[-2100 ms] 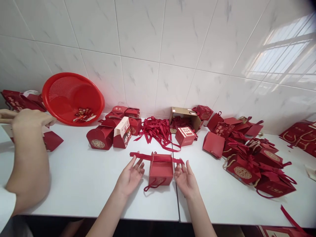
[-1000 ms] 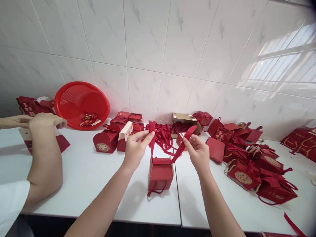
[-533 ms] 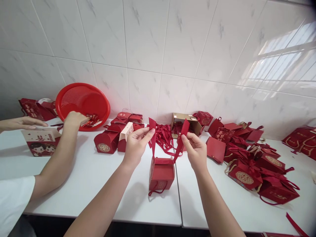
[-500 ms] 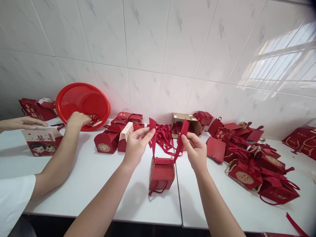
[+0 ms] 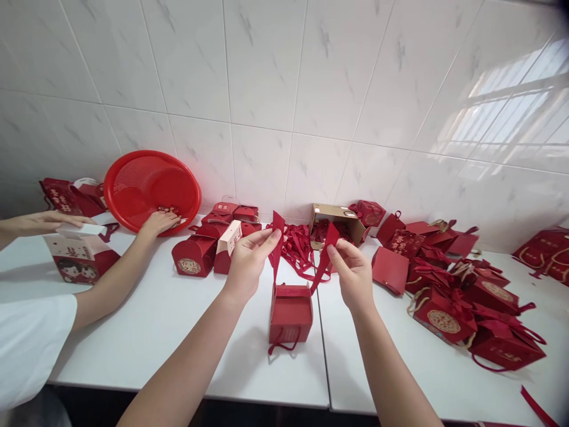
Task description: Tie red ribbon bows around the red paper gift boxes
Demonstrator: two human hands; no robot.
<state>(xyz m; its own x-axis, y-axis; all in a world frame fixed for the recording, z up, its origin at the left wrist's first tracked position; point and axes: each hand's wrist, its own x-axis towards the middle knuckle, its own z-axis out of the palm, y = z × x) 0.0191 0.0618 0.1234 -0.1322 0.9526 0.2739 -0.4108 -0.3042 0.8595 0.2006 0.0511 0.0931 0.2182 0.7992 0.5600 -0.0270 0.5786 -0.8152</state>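
Observation:
A small red gift box [image 5: 291, 317] stands upright on the white table in front of me, a dark red cord handle looping down its near side. Red ribbon [image 5: 277, 243] runs through its top, both ends pulled upward in a V. Between thumb and fingers, my left hand [image 5: 249, 258] pinches the left end. The right end is pinched by my right hand [image 5: 351, 267] at about the same height. Behind the box lies a heap of loose red ribbons [image 5: 297, 243], beside an open cardboard box [image 5: 334, 214] with more ribbon inside.
At left, a co-worker's hand [image 5: 160, 222] reaches into a red plastic basket [image 5: 120, 169]; the other hand touches a printed gift box [image 5: 82, 264]. Several red boxes [image 5: 194, 255] stand left of centre. Bow-tied boxes [image 5: 444, 317] crowd the right. A seam [image 5: 323, 356] divides the tables.
My hands keep their hold on both ribbon ends with hardly any movement. The co-worker's hand has gone lower into the basket, and the printed box beside it has tilted.

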